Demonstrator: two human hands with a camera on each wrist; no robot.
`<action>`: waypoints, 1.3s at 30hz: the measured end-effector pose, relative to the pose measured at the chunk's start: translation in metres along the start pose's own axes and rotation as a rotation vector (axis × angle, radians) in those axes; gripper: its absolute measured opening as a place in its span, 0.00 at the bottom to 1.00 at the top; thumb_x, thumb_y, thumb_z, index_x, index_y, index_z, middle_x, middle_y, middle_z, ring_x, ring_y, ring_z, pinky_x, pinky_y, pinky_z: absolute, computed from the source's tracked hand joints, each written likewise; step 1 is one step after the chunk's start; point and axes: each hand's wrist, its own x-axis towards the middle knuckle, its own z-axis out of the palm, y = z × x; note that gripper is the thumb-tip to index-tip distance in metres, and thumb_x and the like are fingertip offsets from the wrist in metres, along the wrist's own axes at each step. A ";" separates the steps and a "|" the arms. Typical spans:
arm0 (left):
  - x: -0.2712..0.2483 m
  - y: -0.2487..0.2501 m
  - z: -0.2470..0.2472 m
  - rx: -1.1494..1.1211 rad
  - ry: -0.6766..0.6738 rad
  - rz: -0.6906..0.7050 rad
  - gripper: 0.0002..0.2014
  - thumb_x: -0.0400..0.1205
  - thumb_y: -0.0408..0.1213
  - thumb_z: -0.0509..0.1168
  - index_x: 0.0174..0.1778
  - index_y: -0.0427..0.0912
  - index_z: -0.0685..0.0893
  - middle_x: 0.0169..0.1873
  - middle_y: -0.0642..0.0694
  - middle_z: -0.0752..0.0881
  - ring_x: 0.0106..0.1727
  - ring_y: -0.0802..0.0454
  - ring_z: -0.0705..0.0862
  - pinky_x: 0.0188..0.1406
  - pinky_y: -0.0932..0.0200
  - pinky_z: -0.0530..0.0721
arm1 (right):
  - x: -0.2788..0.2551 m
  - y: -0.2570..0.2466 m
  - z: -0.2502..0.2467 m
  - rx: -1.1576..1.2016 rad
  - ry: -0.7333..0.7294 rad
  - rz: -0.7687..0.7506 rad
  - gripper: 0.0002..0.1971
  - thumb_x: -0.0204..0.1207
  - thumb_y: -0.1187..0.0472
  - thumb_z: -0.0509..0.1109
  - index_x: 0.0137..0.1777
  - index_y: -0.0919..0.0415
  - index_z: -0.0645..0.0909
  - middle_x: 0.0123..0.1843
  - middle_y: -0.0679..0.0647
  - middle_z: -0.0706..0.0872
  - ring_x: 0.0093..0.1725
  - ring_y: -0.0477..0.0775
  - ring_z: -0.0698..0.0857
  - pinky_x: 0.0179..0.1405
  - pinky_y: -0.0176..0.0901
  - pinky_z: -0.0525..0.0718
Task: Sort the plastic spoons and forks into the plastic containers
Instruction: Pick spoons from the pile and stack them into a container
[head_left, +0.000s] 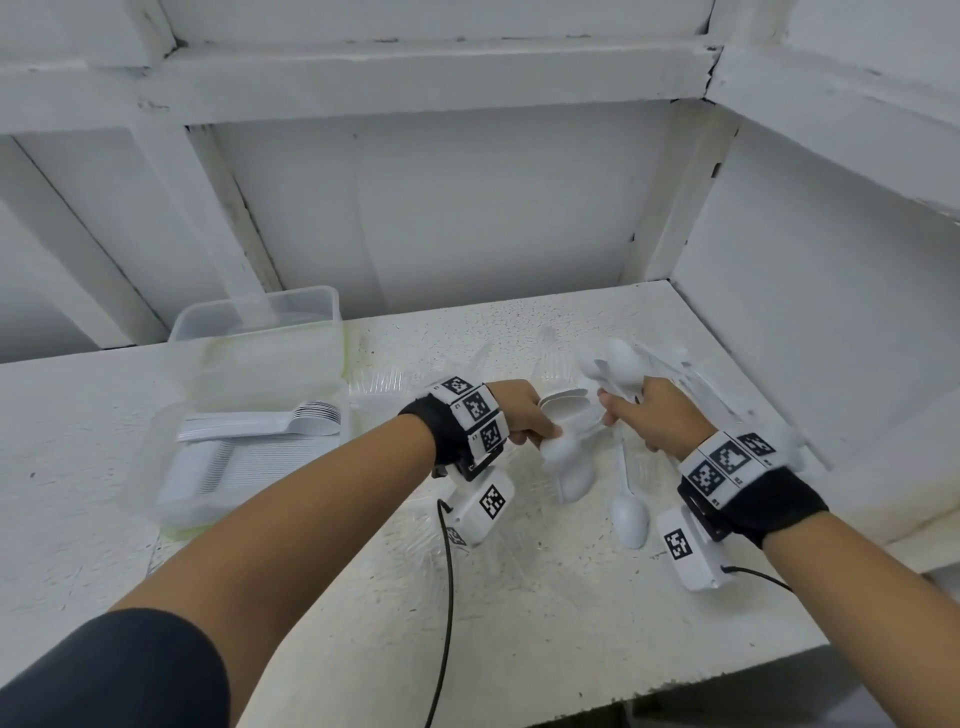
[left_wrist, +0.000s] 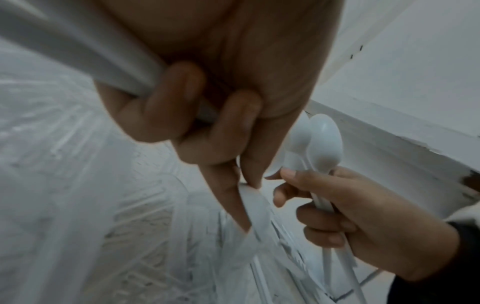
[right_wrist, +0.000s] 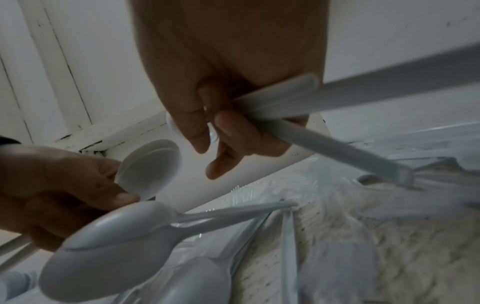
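On the speckled white counter (head_left: 545, 597), your hands each grip white plastic spoons (head_left: 566, 410); nest bowls together before boxing.

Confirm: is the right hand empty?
No. In the left wrist view the right hand is curled round a bunch of white spoons, bowls sticking up.

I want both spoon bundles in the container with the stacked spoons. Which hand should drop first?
Probably left. The left hand grips its spoons nearer the container with stacked spoons at the table's left; the right hand, gripping white spoons, would reach across it.
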 end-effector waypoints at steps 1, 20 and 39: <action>-0.002 -0.003 -0.001 -0.013 0.009 -0.009 0.11 0.79 0.42 0.68 0.35 0.39 0.81 0.24 0.48 0.76 0.19 0.56 0.67 0.19 0.67 0.65 | -0.001 -0.001 0.001 -0.009 -0.004 0.001 0.07 0.80 0.57 0.65 0.49 0.59 0.82 0.39 0.53 0.87 0.23 0.45 0.72 0.14 0.32 0.68; -0.065 -0.047 -0.022 -0.696 0.129 0.005 0.15 0.81 0.35 0.63 0.28 0.44 0.69 0.18 0.52 0.63 0.14 0.60 0.58 0.11 0.71 0.55 | -0.044 -0.063 0.038 0.078 -0.150 -0.305 0.16 0.72 0.55 0.75 0.60 0.50 0.83 0.52 0.46 0.88 0.53 0.44 0.84 0.52 0.34 0.79; -0.112 -0.078 -0.009 -1.022 0.338 0.163 0.33 0.78 0.70 0.41 0.45 0.43 0.75 0.20 0.51 0.73 0.17 0.58 0.61 0.16 0.68 0.57 | -0.055 -0.110 0.095 0.285 0.223 -0.425 0.07 0.79 0.63 0.66 0.39 0.59 0.77 0.27 0.50 0.73 0.28 0.47 0.71 0.29 0.39 0.71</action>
